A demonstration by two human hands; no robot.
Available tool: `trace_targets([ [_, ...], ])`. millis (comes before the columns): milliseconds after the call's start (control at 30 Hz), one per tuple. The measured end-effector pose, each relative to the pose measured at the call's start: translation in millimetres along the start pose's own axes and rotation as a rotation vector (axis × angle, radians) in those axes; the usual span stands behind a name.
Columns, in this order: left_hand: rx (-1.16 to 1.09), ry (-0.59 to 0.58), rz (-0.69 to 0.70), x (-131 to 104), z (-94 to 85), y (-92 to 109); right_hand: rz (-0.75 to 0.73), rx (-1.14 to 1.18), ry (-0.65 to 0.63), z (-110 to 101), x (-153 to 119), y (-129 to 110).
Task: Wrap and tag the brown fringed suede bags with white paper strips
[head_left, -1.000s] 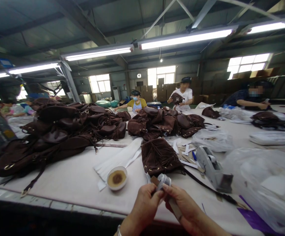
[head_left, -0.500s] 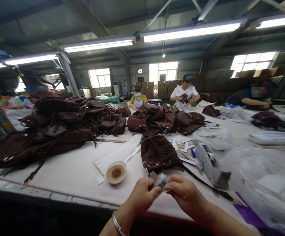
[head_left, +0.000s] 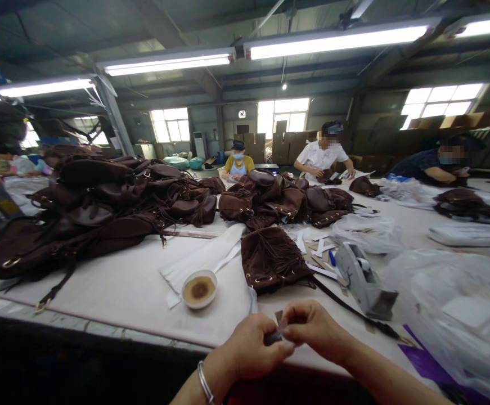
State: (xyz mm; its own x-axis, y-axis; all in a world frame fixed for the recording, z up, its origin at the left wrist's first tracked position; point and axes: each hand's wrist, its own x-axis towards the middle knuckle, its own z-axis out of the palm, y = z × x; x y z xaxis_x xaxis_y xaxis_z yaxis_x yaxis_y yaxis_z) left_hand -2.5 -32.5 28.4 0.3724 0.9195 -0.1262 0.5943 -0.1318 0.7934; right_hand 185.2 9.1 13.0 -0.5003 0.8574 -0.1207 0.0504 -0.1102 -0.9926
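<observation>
Close to the table's front edge, my left hand [head_left: 253, 346] is closed around a small greyish packet [head_left: 272, 337], mostly hidden by the fingers. My right hand [head_left: 314, 329] touches its fingertips to the left ones and pinches a small flat brown piece [head_left: 280, 322], whose upper end sticks up between the hands. Just beyond them lies a dark brown fringed suede bag [head_left: 272, 260] with gold eyelets. Its strap [head_left: 346, 310] runs off to the right. A scrap of clear plastic pokes out at the bag's lower left.
A shallow bowl [head_left: 199, 289] with a brownish sponge-like surface stands left of the bag, by white sheets [head_left: 205, 253]. A grey tape dispenser [head_left: 365, 281] and clear plastic bags [head_left: 455, 315] are to the right. Heaped brown bags [head_left: 113, 225] fill the left. Several people work across the table.
Both hands have dropped slightly and drawn closer together. The clear packet that showed between them is now mostly covered, and the brown piece stands up at the right fingertips.
</observation>
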Motion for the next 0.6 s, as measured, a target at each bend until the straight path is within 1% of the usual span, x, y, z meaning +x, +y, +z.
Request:
trace_targets([
  [100,0.004,0.048,-0.030,4,6.4,-2,0.013,-0.029,0.039,-1,-2,-5],
  [133,0.002,0.047,-0.038,5,7.8,-2,-0.002,-0.091,0.023,-2,-2,-8],
  [200,-0.009,0.022,-0.058,6,8.8,-2,-0.064,-0.291,-0.035,-6,-2,-17],
  [267,-0.024,-0.008,-0.078,7,8.3,0,-0.184,-0.540,-0.085,-9,-1,-26],
  [333,-0.040,-0.028,-0.098,7,7.5,1,-0.343,-0.782,-0.106,-12,0,-31],
  [400,-0.055,-0.037,-0.099,7,7.3,1,-0.542,-1.014,-0.137,-14,-2,-32],
  [500,-0.082,-0.049,-0.067,8,8.3,-2,-0.831,-1.307,-0.247,-15,-7,-32],
  [533,-0.082,-0.047,-0.057,9,8.8,-4,-0.889,-1.364,-0.288,-15,-9,-31],
  [567,-0.071,-0.039,-0.052,9,9.4,-6,-0.915,-1.395,-0.321,-16,-11,-31],
  [600,-0.051,-0.030,-0.051,9,10.0,-7,-0.910,-1.399,-0.341,-17,-13,-31],
])
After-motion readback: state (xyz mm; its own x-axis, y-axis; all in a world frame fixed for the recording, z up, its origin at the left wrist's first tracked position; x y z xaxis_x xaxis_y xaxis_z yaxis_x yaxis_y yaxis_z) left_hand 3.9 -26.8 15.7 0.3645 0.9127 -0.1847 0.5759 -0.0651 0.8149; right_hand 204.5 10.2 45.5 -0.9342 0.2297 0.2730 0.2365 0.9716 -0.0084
